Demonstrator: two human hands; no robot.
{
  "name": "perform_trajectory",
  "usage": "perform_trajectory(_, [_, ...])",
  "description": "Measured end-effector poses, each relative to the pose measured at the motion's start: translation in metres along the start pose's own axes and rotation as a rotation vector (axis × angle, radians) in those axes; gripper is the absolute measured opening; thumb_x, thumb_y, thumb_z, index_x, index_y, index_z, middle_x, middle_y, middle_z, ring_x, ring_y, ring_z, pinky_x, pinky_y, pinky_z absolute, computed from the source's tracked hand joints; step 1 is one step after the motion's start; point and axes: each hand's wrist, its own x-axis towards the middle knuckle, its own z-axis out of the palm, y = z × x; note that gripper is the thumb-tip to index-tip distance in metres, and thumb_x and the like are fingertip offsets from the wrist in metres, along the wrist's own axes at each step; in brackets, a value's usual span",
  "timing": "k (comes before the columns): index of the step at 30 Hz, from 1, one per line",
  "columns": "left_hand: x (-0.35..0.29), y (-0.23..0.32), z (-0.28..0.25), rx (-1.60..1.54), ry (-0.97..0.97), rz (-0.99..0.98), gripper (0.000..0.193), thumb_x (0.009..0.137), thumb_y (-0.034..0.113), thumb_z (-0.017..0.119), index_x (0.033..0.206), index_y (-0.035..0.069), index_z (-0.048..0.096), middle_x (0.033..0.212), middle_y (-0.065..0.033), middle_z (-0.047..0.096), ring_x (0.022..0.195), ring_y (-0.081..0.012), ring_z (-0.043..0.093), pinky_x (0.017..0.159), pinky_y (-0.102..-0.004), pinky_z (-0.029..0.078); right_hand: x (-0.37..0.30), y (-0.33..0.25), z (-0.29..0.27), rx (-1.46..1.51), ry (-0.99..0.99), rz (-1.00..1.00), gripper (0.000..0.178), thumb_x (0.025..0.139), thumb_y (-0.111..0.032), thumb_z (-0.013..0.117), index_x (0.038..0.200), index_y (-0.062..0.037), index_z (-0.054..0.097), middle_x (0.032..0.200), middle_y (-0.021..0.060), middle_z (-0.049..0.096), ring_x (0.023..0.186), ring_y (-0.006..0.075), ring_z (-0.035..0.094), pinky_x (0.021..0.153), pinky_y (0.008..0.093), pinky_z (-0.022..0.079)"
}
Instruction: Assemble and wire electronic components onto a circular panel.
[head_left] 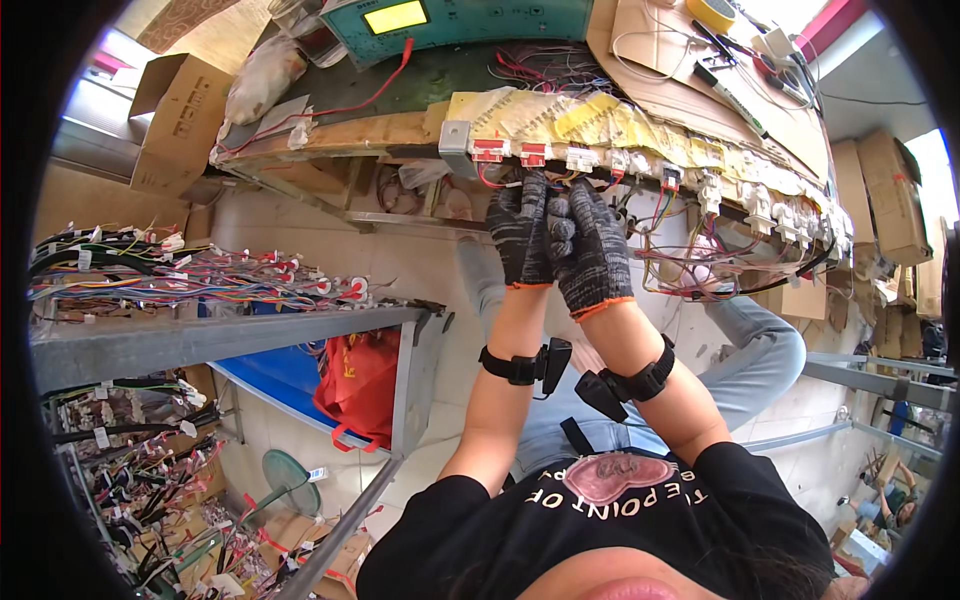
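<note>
My left hand point(520, 228), in a dark grey knitted glove, is closed with its fingertips up against the bench's front edge. Beside it my right hand point(592, 240), gloved alike with an orange cuff, has its fingers curled in. Both hands touch or nearly touch each other. Just above them sits a row of connectors: a red connector point(532, 155), another red connector point(488, 151) to its left, and a white connector point(581, 158) to the right. Thin coloured wires come out near my fingertips. What the fingers pinch is hidden by the gloves.
Yellow tape point(585, 118) covers the bench edge. A teal tester point(460, 28) with a lit screen stands behind, and a marker point(730, 100) lies on cardboard. Wire bundles point(690, 270) hang at the right. On the left, a rack point(220, 343) holds wire harnesses; a red bag point(357, 388) is below.
</note>
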Motion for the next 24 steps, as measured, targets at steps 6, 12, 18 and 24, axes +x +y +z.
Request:
perform_trajectory(6, [0.002,0.008,-0.01,0.083,-0.01,-0.058,0.017,0.09,0.015,0.052,0.081,0.002,0.058,0.063,-0.0017,0.057,0.046,-0.008,0.05,0.038,-0.0207,0.038,0.012,0.006,0.011,0.086,0.09,-0.058,0.007,0.089,-0.013,0.054,0.094,-0.008,0.055,0.069,0.0004,0.052,0.053,0.0084,0.048,0.038,0.02,0.037])
perform_trajectory(12, [0.007,0.015,-0.011,0.01,-0.062,-0.173,0.018,0.09,0.014,0.053,0.079,0.002,0.059,0.064,-0.0019,0.057,0.048,-0.0072,0.049,0.04,-0.0201,0.036,0.04,0.026,-0.016,-1.431,0.185,-1.228,0.008,0.089,-0.015,0.052,0.086,-0.0069,0.054,0.066,0.0031,0.053,0.047,0.0123,0.049,0.035,0.0239,0.037])
perform_trajectory(18, [0.005,0.01,-0.006,-0.093,-0.14,-0.083,0.013,0.092,0.011,0.048,0.08,0.006,0.053,0.059,-0.0006,0.05,0.043,-0.0064,0.042,0.037,-0.0203,0.029,0.037,0.018,-0.011,-1.545,0.082,-1.293,0.008,0.089,-0.013,0.051,0.087,-0.0061,0.056,0.061,0.0036,0.052,0.042,0.0132,0.046,0.036,0.0253,0.035])
perform_trajectory(24, [0.007,0.0,-0.004,-0.08,-0.016,0.009,0.01,0.092,0.009,0.046,0.085,0.009,0.052,0.06,0.0006,0.048,0.043,-0.005,0.041,0.035,-0.0189,0.028,0.024,0.02,0.012,-0.124,0.185,-0.306,0.004,0.087,-0.007,0.054,0.087,-0.0052,0.057,0.062,0.0017,0.052,0.044,0.0108,0.044,0.038,0.0231,0.035])
